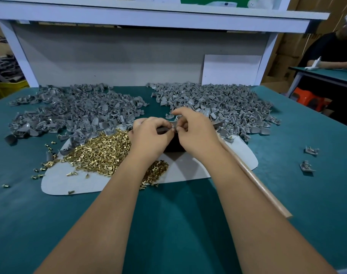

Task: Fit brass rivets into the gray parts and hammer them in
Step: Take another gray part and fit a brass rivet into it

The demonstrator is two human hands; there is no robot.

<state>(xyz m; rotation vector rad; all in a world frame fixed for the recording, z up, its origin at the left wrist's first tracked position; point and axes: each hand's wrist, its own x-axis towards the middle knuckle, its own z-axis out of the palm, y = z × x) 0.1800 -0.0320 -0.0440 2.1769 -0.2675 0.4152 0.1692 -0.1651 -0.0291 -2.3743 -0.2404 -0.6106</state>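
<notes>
My left hand (149, 135) and my right hand (196, 133) meet over a dark block (173, 144) at the table's middle. Their fingertips pinch a small gray part (173, 123) between them; it is mostly hidden, and I cannot see a rivet in the fingers. A heap of brass rivets (101, 153) lies just left of my left hand on a pale mat (188, 171). One pile of gray parts (73, 111) spreads at the back left, another (218, 103) at the back right. A wooden hammer handle (255, 180) lies under my right forearm.
Two loose gray parts (311, 150) (307, 167) lie on the green table (168, 224) at the right. Stray rivets (40, 169) are scattered left of the mat. A white shelf frame (149, 18) closes the back. Another person (333, 54) sits at a far-right table.
</notes>
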